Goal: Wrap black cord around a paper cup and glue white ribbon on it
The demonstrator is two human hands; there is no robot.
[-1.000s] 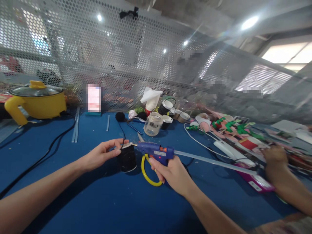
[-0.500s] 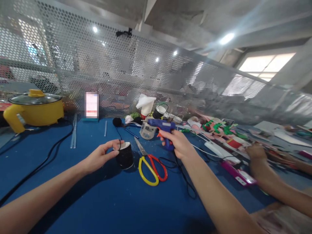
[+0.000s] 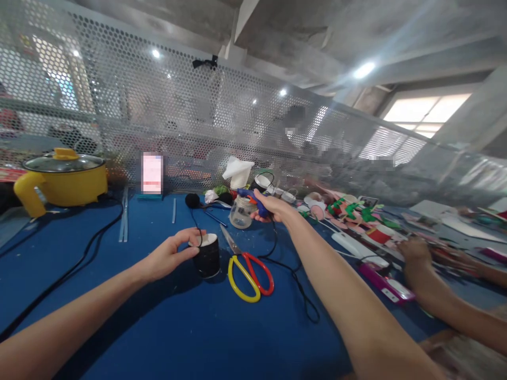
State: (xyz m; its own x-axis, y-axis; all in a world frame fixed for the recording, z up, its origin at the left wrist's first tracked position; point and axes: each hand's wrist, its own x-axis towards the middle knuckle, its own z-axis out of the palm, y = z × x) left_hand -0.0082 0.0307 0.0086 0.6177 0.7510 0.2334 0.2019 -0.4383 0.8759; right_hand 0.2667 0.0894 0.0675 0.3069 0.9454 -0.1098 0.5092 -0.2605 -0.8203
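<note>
My left hand (image 3: 178, 253) is closed on the rim of a small paper cup (image 3: 208, 259) wrapped in black yarn, white inside. From the cup a black strand runs up to a ball of black yarn (image 3: 192, 200). My right hand (image 3: 271, 206) is wrapped round a blue glue gun (image 3: 246, 193) with an orange trigger, its front end over a clear jar (image 3: 240, 215). Between my hands lie scissors (image 3: 237, 254) with one yellow and one red handle, blades pointing away from me. The glue gun's black cord (image 3: 291, 269) trails down the table.
A yellow electric pot (image 3: 65, 184) with a glass lid stands at the left, its black cord crossing the table. Clear glue sticks (image 3: 124, 216) lie near a propped phone (image 3: 152, 173). Craft pieces clutter the right, beside a co-worker's hand (image 3: 414, 253). Perforated metal panels stand behind.
My right hand has moved left and back with the glue gun, lowering it beside and over the jar. My left hand stays on the cup; the view has shifted slightly.
</note>
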